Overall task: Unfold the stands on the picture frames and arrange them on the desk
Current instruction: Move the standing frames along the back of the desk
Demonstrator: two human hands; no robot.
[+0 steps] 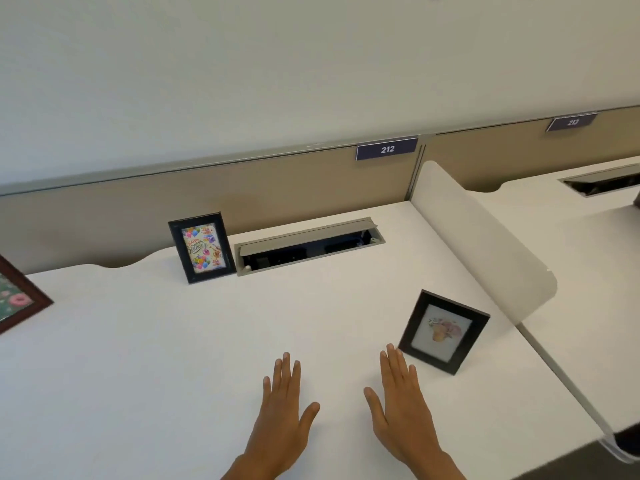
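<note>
Three picture frames stand upright on the white desk (pixel 145 358). A black frame with a birthday card (pixel 202 247) is at the back, left of the cable tray. A black frame with a flower picture (pixel 443 331) stands at the right, facing me. A brown frame with a floral picture (pixel 17 299) is cut off by the left edge. My left hand (pixel 282 410) and my right hand (pixel 401 407) lie flat, palms down, fingers apart, near the front of the desk, holding nothing. My right fingertips are just left of the flower frame.
An open cable tray (pixel 308 245) is sunk in the desk at the back. A beige partition (pixel 138 209) with a "212" label (pixel 387 149) runs behind. A white side divider (pixel 485 244) separates the neighbouring desk (pixel 588 271) at the right.
</note>
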